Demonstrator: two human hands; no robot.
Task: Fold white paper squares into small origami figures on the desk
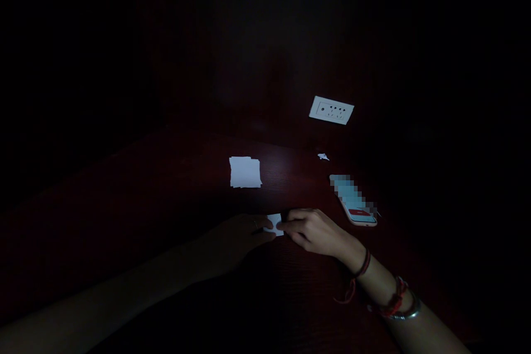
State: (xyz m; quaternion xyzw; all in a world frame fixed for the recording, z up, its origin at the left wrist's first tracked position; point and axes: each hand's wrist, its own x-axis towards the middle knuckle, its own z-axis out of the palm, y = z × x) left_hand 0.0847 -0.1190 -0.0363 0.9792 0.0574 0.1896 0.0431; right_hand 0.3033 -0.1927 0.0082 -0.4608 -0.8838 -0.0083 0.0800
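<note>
A small white piece of paper (274, 220) lies on the dark red table, between my two hands. My left hand (249, 231), in shadow with a ring on one finger, has its thumb and fingertips on the paper's left part. From the other side my right hand (311, 229) touches the paper with an extended finger, its other fingers partly curled. Beyond them sits a stack of white paper squares (245, 172) with slightly uneven edges.
A phone (360, 213) with a lit, partly pixelated screen lies to the right. Behind it are a small white scrap (323, 157) and a white socket panel (331, 110) on the wall. The surroundings are very dark.
</note>
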